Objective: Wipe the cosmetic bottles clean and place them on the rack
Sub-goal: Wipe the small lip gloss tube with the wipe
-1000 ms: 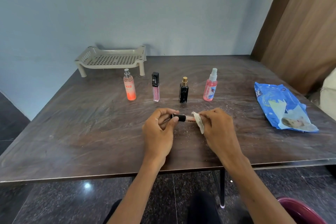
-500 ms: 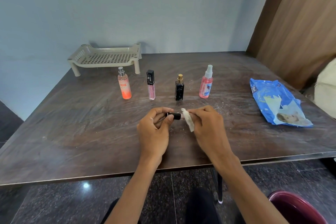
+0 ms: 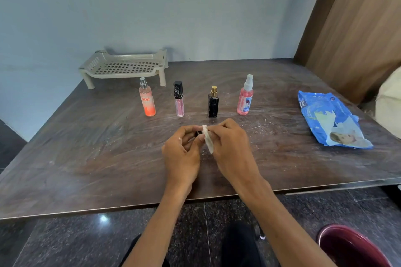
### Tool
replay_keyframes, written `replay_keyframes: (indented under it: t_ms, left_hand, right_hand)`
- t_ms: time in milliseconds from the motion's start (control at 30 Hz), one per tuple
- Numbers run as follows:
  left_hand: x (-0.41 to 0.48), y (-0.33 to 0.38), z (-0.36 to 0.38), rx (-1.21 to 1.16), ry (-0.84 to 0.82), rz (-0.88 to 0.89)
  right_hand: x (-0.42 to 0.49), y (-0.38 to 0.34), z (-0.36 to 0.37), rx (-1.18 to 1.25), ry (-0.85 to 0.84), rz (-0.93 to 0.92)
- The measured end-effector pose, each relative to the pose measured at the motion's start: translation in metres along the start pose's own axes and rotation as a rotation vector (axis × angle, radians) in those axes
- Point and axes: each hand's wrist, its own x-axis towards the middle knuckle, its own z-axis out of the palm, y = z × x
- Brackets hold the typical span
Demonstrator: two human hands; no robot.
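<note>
My left hand [image 3: 181, 154] grips a small black-capped cosmetic tube [image 3: 198, 134], of which only a sliver of black cap shows between the fingers. My right hand [image 3: 230, 147] pinches a white wipe [image 3: 207, 140] wrapped over the tube's other end. Behind my hands, a row of bottles stands on the dark table [image 3: 86, 158]: an orange spray bottle [image 3: 147, 99], a pink lip gloss tube [image 3: 179, 99], a black bottle with a gold cap [image 3: 213, 103] and a pink spray bottle [image 3: 245, 97]. A beige perforated rack [image 3: 125, 67] stands at the back left with nothing on it.
A blue pack of wet wipes [image 3: 332, 119] lies at the table's right side. A maroon bin [image 3: 351, 247] sits on the floor at the lower right. A wooden panel [image 3: 358, 17] rises at the right, and the wall runs behind the table.
My right hand has slid the wipe leftward along the tube toward my left hand, so most of the tube is now covered. The bottles and rack have not moved.
</note>
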Motion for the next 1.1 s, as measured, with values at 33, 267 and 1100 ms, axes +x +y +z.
replay_keyframes:
  t_ms: [33, 267, 1100]
  left_hand:
    - [0.000, 0.000, 0.000, -0.014, 0.007, -0.010]
    - [0.000, -0.001, 0.001, 0.010, 0.011, -0.026]
    - [-0.001, 0.000, 0.002, -0.010, 0.040, -0.062]
  right_hand:
    - [0.000, -0.001, 0.000, 0.013, -0.002, -0.010]
    - [-0.008, 0.029, -0.020, 0.009, 0.014, 0.110]
    - [-0.016, 0.041, -0.016, 0.044, 0.086, 0.096]
